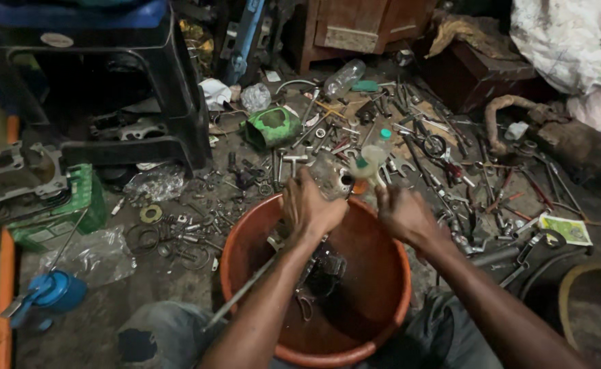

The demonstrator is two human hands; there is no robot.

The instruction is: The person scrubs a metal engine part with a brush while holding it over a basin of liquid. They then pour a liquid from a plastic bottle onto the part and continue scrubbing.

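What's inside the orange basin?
In the basin: a dark metal part, a long rod leaning out over the rim. The left hand covers what it grips.

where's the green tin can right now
In the head view the dented green can lies on the floor beyond the orange basin, up and left of the left hand, beside the black stool.

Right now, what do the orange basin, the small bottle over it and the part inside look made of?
Orange basin: looks like moulded plastic, even colour, dull sheen, rolled rim.
Small bottle: seems translucent plastic, cloudy walls, green cap; motion-blurred beside the right hand.
Part in the basin: probably metal, dark and greasy-looking, below the left hand; exact alloy can't be told.
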